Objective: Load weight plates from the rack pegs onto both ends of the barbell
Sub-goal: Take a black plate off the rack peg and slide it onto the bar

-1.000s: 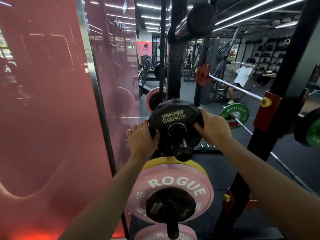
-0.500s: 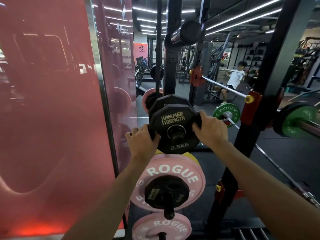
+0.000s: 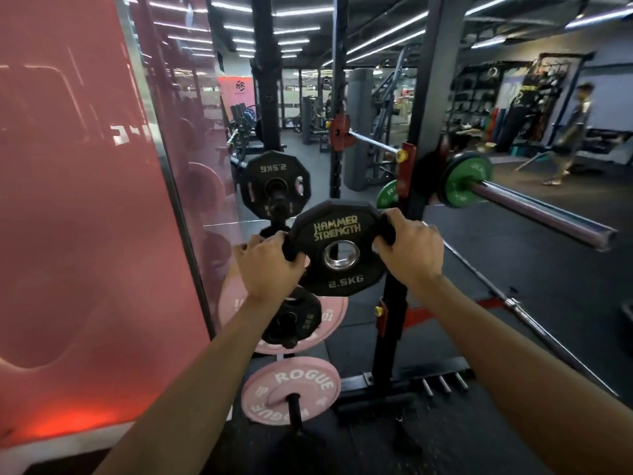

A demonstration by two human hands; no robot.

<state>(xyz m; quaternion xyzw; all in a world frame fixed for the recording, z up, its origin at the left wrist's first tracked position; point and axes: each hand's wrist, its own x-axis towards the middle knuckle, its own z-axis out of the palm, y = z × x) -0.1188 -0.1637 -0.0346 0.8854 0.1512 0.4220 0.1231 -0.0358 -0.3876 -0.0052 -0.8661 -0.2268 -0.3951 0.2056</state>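
I have the black 2.5 kg plate [image 3: 339, 247] held up in front of me, off any peg, its face toward the camera with the "HAMMER STRENGTH" lettering upright and the steel-ringed centre hole open. My left hand [image 3: 270, 265] takes it at the left edge, the grip curled round the rim with the thumb on the front face; my right hand [image 3: 409, 250] does the same at the upper right edge, fingers wrapped over the rim. The plate sits between the two hands, both touching it. Behind and up to the left, a second black 2.5 kg plate [image 3: 275, 183] hangs on a rack peg, its lettering upside down. Below my left wrist a smaller black plate [image 3: 294, 320] sits in front of a pink plate [image 3: 329, 310] on another peg, and lower down a pink ROGUE plate [image 3: 291, 389] hangs on the bottom peg. To the right, past the black rack upright [image 3: 418, 159], the barbell [image 3: 534, 210] lies across with a green plate [image 3: 462, 180] on its sleeve, the bare sleeve end pointing toward me.
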